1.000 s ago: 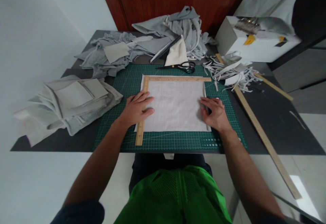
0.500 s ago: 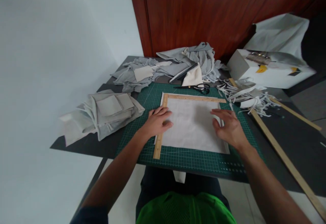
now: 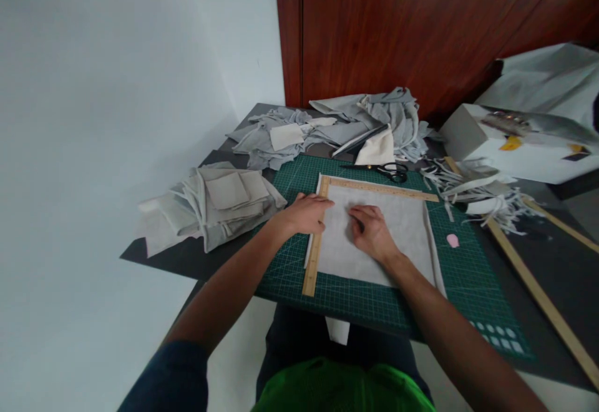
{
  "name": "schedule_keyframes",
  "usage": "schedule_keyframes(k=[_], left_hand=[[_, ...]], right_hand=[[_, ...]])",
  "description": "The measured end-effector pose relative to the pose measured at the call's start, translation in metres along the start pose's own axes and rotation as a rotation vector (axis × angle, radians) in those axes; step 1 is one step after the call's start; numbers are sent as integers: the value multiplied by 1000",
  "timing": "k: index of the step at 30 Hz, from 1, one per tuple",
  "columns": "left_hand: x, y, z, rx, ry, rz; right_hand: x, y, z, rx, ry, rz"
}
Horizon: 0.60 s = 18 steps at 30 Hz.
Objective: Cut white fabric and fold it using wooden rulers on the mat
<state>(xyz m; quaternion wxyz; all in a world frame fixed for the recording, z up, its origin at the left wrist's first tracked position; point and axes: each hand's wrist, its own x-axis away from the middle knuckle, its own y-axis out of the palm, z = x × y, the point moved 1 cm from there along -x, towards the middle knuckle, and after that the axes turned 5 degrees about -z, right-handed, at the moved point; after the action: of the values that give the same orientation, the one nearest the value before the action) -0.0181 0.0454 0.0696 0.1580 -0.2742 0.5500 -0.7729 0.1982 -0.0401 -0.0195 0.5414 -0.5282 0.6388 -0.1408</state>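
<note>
A white cloth [image 3: 393, 256] lies flat on the green cutting mat [image 3: 350, 299], with an L-shaped wooden ruler [image 3: 312, 268] along its left and far edges. My left hand [image 3: 306, 213] rests across the ruler's left arm, fingers stretched out and thumb apart, its fingertips on the cloth. Over the middle of the cloth is my right hand [image 3: 372, 234], fingers and thumb drawn together; whatever is in them, if anything, is hidden. Black-handled scissors [image 3: 393, 173] lie just beyond the ruler. A small pink piece [image 3: 452, 240] sits on the mat right of the cloth.
Folded grey cloth [image 3: 219, 206] is stacked at the left. Heaps of grey cloth [image 3: 271, 134] lie along the back. White strips [image 3: 486, 193] are tangled over a long wooden stick [image 3: 538, 293] at the right, in front of a white box [image 3: 515, 150].
My right hand has moved left from the cloth's right edge to its middle, and its fingers have closed together. The pink piece now shows on the mat. The view has shifted left.
</note>
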Motion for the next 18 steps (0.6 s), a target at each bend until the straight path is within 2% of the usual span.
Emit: schedule_keyframes(k=[4, 11, 18], left_hand=[[-4, -2, -11, 0, 5, -27], [-8, 5, -32, 30, 49, 28], [-9, 10, -45, 89, 48, 53]], right_hand=[[2, -2, -2, 1, 3, -20], [2, -3, -5, 9, -10, -9], [1, -4, -9, 23, 9, -12]])
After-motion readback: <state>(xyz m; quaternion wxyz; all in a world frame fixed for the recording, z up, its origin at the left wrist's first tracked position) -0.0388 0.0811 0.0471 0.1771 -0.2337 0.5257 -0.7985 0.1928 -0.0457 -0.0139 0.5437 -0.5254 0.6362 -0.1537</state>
